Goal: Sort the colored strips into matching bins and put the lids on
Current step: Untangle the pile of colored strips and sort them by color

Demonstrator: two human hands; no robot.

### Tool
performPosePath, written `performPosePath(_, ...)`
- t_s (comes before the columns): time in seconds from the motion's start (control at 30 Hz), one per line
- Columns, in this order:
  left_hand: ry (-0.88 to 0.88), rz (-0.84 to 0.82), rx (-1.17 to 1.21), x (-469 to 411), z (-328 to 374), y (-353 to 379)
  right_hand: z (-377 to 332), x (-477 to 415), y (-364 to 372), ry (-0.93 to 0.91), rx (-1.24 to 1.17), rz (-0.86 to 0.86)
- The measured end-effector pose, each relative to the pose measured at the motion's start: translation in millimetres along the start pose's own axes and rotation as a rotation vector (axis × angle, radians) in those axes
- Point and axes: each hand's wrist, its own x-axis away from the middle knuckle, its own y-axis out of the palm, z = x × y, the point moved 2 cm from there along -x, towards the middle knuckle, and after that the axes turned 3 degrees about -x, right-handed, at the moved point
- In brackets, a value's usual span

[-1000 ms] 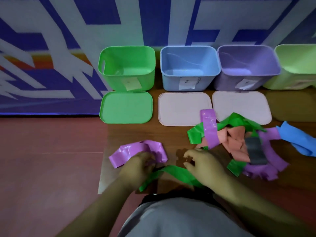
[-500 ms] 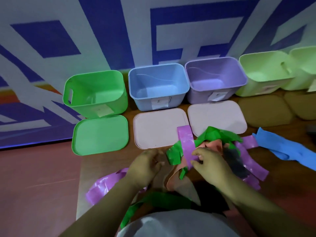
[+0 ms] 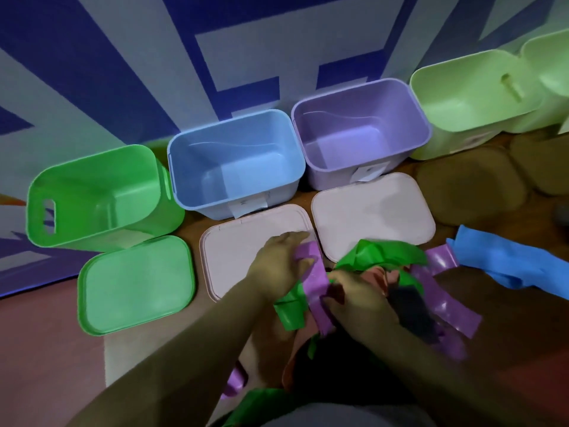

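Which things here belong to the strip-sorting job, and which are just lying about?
Job: purple strip gripped by left hand, green strips, blue strip; green bin, blue bin, purple bin, pale green bin; green lid, pale lids.
Lying about: blue-and-white wall banner, red floor.

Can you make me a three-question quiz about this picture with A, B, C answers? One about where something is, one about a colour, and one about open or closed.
1. Where is the green lid? A. On top of a bin. B. In front of the green bin. C. Leaning on the wall.
2. What colour strip does the left hand grip? A. Yellow. B. White. C. Purple.
3. How is the blue bin? A. Open and empty. B. Lid on. C. Upside down.
Answers: B, it lies flat before its bin. C, thumb and fingers pinch a purple strip. A, its bare floor shows.
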Motion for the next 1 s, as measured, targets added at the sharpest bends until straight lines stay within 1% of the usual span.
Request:
performPosePath(0.1, 0.007, -0.030, -0.025, -5, -1, 6, 1, 0, 1, -0.074, -0.035, 0.056)
performPosePath(0.23, -0.029, 0.021, 0.046, 8, -4, 4, 0, 3, 6, -0.082, -0.076, 0.084)
performPosePath(0.3, -0.021, 0.064, 0.088, 19, -5, -1, -3, 4, 7, -0.057, -0.116, 0.073)
performPosePath(0.37, -0.019, 0.100, 0.117, 32, -6, -8, -8, 7, 8, -0.039, -0.163, 0.017)
performPosePath(0.47, -0.023, 0.157, 0.173, 56, -5, -19, -14, 14, 13, -0.037, -0.156, -0.043)
performPosePath(0.57, -0.017, 0.233, 0.224, 83, -3, -31, -22, 23, 17, -0.056, -0.148, -0.030)
performPosePath(0.7, -0.047, 0.380, 0.253, 122, -12, -47, -38, 32, 17, -0.122, -0.178, -0.013)
performPosePath(0.87, -0.176, 0.525, 0.386, 177, -37, -56, -78, 36, 14, -0.253, -0.156, -0.038)
performPosePath(1.0, -0.284, 0.595, 0.487, 222, -64, -55, -113, 38, 30, -0.329, -0.111, -0.122)
